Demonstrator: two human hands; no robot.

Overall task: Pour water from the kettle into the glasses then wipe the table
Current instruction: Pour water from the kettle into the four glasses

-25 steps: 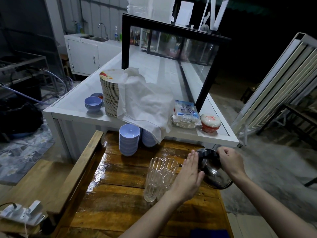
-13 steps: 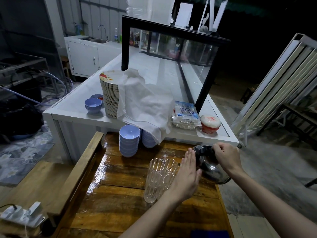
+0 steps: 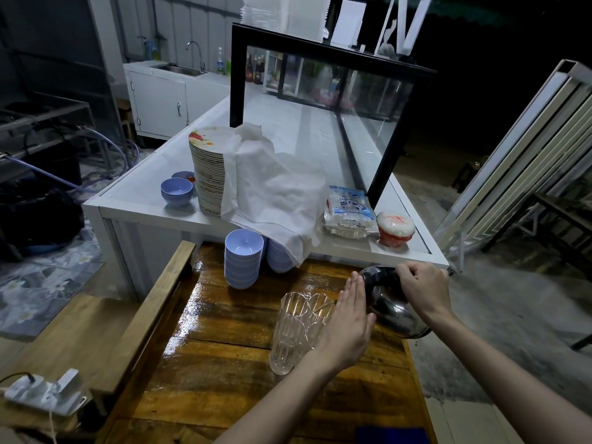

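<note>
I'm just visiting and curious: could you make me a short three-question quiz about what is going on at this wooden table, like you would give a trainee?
1. True or false: the right hand grips the tilted shiny metal kettle by its handle.
2. Where do the clear ribbed drinking glasses stand? A) on the white counter B) on the wet wooden table C) on the floor
3. Fill in: the left hand is held flat and open beside the ____.

Key: 1 true; 2 B; 3 glasses.
</note>
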